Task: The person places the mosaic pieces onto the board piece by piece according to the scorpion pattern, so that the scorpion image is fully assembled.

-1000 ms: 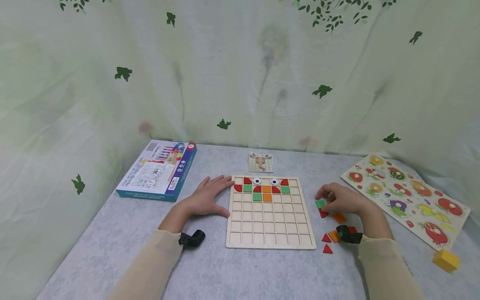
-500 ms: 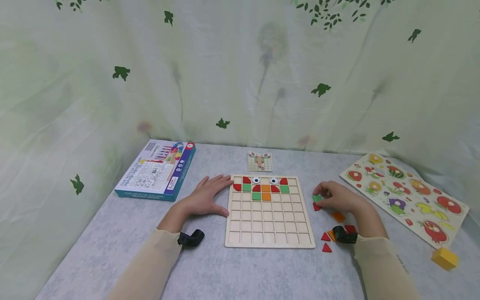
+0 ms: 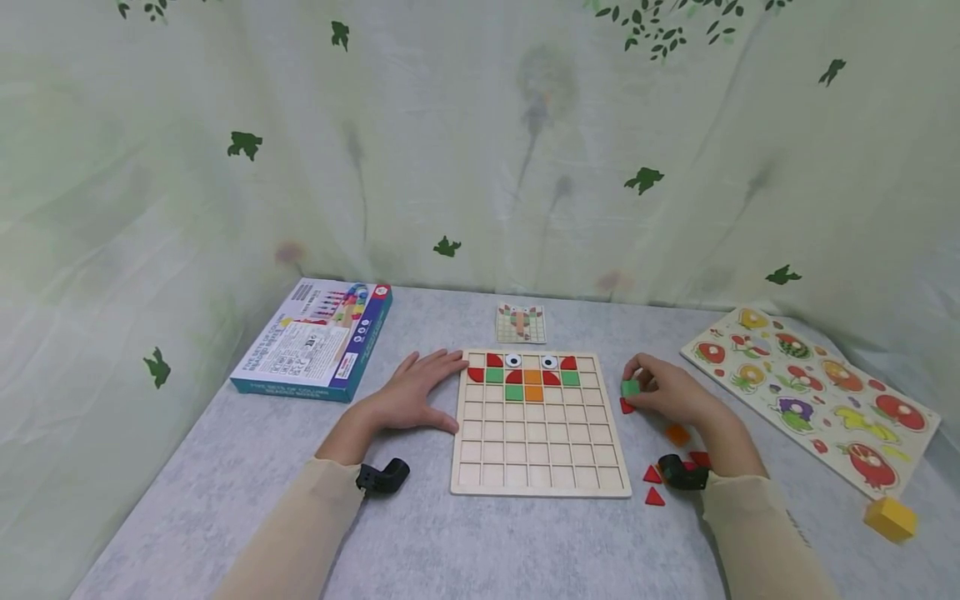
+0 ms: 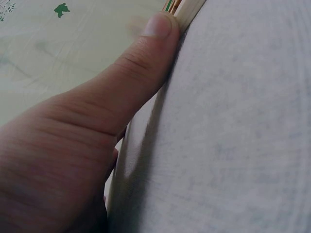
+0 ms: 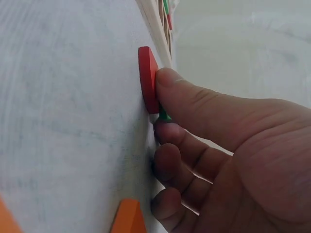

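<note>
My left hand [image 3: 415, 395] rests at the left edge of the wooden grid board [image 3: 542, 492], fingers spread, its fingertips and thumb touching the rim. Right of the board, my right hand [image 3: 675, 390] pinches a green square tile [image 3: 630, 387] between thumb and bent fingers, low over the table. A red tile [image 3: 627, 407] with a rounded edge lies by the thumb; in the right wrist view the thumb tip meets this red tile [image 5: 147, 80], and the green one is mostly hidden behind it. Red, green, orange and eye tiles fill part of the board's top rows.
Loose red triangles [image 3: 655, 497] and an orange tile [image 3: 678, 435] lie below the right hand. A pattern card [image 3: 521, 323] is behind the board. A blue box [image 3: 311, 342] stands left; a fruit puzzle board [image 3: 810, 392] and yellow block [image 3: 891, 519] are right.
My right hand has moved a little left towards the board, and the green and red tiles have shifted with it. The left hand stays in place.
</note>
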Demonstrator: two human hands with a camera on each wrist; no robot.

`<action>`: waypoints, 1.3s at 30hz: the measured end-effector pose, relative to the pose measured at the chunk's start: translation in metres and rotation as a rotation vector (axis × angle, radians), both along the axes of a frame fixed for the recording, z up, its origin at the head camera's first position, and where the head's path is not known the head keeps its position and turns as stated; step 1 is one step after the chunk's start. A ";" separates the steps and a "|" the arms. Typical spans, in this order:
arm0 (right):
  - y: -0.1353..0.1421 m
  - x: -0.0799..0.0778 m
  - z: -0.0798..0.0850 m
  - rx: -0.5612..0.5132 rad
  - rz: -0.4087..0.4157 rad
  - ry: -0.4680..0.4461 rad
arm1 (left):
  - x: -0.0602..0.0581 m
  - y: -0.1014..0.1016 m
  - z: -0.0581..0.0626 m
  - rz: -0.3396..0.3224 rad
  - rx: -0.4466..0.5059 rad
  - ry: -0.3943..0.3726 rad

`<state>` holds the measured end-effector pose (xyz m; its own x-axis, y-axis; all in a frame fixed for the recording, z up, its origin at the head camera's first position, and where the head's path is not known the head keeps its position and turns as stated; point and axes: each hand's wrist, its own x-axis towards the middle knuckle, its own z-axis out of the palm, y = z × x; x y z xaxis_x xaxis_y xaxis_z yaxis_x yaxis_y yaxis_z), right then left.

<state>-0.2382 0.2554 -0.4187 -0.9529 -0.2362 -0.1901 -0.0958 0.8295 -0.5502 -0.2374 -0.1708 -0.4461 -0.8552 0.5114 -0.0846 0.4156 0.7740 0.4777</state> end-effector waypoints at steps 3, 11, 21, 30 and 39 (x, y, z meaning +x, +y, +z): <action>-0.002 0.000 0.001 -0.007 -0.002 0.005 | 0.000 0.000 0.000 0.002 0.000 0.000; -0.008 -0.002 0.003 -0.006 -0.015 0.046 | 0.000 0.001 0.001 0.002 -0.003 -0.001; -0.022 -0.002 0.009 -0.055 -0.022 0.095 | 0.000 0.002 0.002 0.005 -0.004 -0.005; -0.040 0.002 0.014 -0.111 0.010 0.044 | 0.000 0.002 0.002 0.004 -0.007 -0.007; -0.053 0.006 0.014 -0.167 0.034 -0.008 | 0.001 0.002 0.003 0.002 -0.004 -0.002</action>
<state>-0.2325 0.2022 -0.4051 -0.9426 -0.2970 -0.1529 -0.1174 0.7230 -0.6808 -0.2363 -0.1689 -0.4432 -0.8559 0.5096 -0.0886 0.4132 0.7766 0.4756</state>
